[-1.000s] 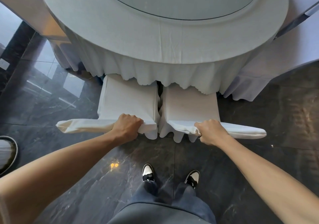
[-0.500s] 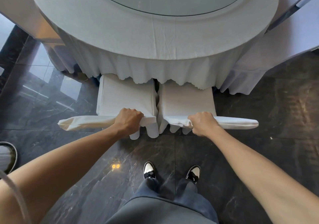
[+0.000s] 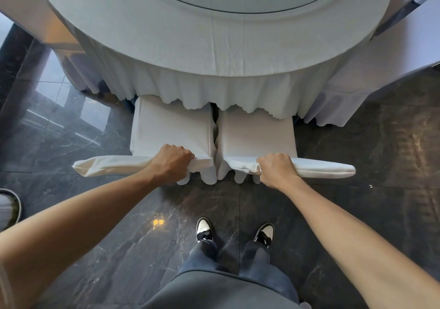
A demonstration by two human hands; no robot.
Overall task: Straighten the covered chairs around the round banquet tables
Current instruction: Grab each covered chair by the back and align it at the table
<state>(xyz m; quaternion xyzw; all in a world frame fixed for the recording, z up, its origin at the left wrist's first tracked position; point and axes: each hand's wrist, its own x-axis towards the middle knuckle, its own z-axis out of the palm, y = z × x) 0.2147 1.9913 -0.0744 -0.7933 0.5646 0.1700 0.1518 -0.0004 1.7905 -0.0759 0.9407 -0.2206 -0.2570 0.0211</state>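
Observation:
Two white-covered chairs stand side by side, their seats tucked partly under the hem of the round banquet table [image 3: 214, 46]. My left hand [image 3: 172, 161] grips the top of the left chair's [image 3: 170, 127] backrest near its right end. On the right chair [image 3: 257, 134], my right hand [image 3: 276, 169] grips the backrest top near its left end. A narrow dark gap runs between the two seats. The chair legs are hidden under the covers.
Dark glossy marble floor lies all around, with my feet [image 3: 234, 233] just behind the chairs. Another covered chair [image 3: 392, 70] stands at the table's right, one more [image 3: 78, 70] at its left. A round object [image 3: 9, 208] sits at the left edge.
Both chairs have slid forward toward the table, their seats further under the tablecloth hem. My hands keep the same hold on the backrests.

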